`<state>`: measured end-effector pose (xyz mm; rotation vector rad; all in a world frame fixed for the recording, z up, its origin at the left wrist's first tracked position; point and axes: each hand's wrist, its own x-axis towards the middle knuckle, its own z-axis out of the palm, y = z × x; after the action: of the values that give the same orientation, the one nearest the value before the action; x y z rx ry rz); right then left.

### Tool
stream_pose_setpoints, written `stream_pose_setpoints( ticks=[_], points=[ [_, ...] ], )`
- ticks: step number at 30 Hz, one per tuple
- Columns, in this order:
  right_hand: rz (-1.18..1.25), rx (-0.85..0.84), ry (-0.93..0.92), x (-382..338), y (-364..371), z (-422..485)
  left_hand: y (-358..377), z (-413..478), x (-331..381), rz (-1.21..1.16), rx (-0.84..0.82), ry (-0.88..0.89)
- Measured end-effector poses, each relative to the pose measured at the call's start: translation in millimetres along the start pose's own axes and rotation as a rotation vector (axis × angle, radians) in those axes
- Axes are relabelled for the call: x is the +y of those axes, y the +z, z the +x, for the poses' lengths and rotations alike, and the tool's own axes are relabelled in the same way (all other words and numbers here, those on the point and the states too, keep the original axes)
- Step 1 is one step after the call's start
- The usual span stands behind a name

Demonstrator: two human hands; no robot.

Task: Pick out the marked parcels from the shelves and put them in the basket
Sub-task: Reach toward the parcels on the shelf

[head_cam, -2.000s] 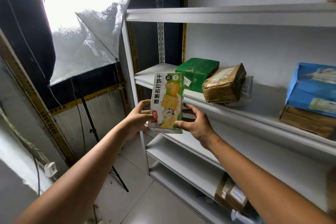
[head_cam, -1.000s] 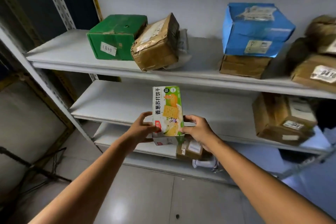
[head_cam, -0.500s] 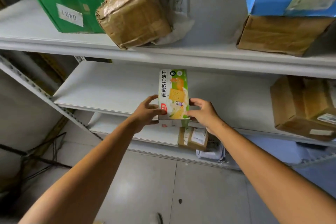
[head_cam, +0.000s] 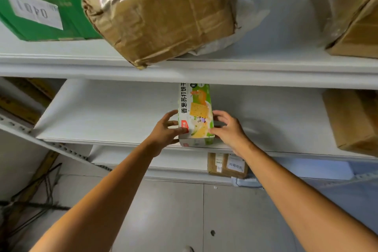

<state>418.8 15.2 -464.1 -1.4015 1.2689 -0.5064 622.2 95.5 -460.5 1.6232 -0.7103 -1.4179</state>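
Cracker box (head_cam: 195,114) is standing upright at the front edge of the middle shelf (head_cam: 102,112), green and white with a cracker picture and Chinese text on the face, and its top end is tucked out of sight behind the lip of the upper shelf (head_cam: 266,69). Honestly can't tell if the bottom is sitting on the shelf or just above it. Both hands have it: left hand (head_cam: 165,131) grips the left side low down with the thumb on the front, right hand (head_cam: 227,129) is curled around the right side at about the same height, so it's clamped between the two. Up top there's a green carton (head_cam: 41,6) with a white label reading 0401 upside down, and right beside it a beat-up brown taped parcel (head_cam: 163,16) tilted so one corner pokes over the shelf lip. A white bag (head_cam: 247,18) sits behind that parcel, touching it. Further right on the same shelf is another brown carton (head_cam: 347,10), well apart from the taped one. On the middle shelf, far right, a plain brown parcel (head_cam: 351,120), well clear of the hands. Lower shelf has a small labelled parcel (head_cam: 225,165) just under the right wrist. Grey tiled floor (head_cam: 163,221) below, and some dark stand legs (head_cam: 30,200) off to the left.
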Motion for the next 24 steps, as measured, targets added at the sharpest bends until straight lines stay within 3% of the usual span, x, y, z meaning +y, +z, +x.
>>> stream_pose_setpoints(
  ticks=[13,19,24],
  points=[
    [-0.104,0.011,-0.023,-4.0,6.3,3.6,-6.9,7.1,6.2,0.1,0.012,-0.006],
    [-0.414,-0.06,-0.012,-1.1,-24.8,-42.8,0.4,-31.0,-1.8,0.573,0.093,0.096],
    [-0.691,-0.108,-0.022,15.7,-59.1,-94.6,17.4,-77.0,-13.5,0.976,0.055,0.151]
  ],
)
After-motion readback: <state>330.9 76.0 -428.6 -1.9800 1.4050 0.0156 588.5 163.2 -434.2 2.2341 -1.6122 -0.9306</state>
